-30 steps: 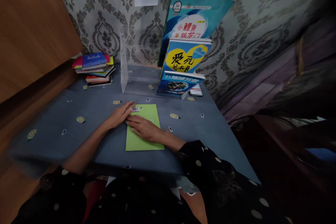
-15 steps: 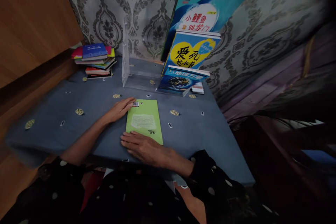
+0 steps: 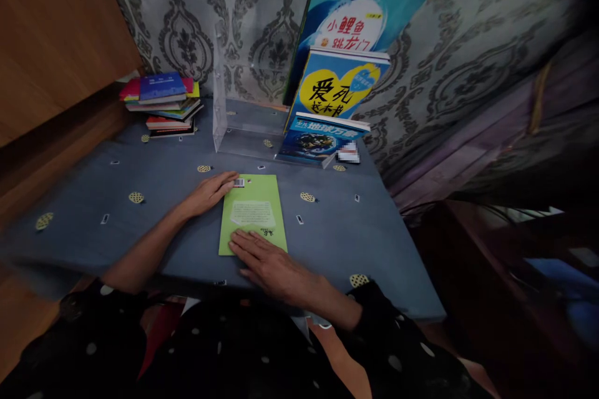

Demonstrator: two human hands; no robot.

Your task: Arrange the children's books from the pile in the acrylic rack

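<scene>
A thin green book [image 3: 253, 199] lies flat on the table in front of me, a barcode at its upper left and a pale block of print in its middle. The fingertips of my left hand [image 3: 209, 192] touch its upper left corner, the fingers stretched out. My right hand [image 3: 271, 262] rests with fingers extended over the lower edge of the cover, hiding part of it. Neither hand grips the book.
A clear acrylic rack [image 3: 253, 148] stands behind the green book, its right side holding several upright books [image 3: 322, 90]. At the back left is a stack of books [image 3: 163, 103]. A blue patterned cloth [image 3: 337, 237] covers the table. A wooden panel [image 3: 60, 31] rises at left.
My right hand has slid rightward along the book's lower edge, so the lower left corner now shows. My left hand stays at the upper left corner. The view has shifted slightly.
</scene>
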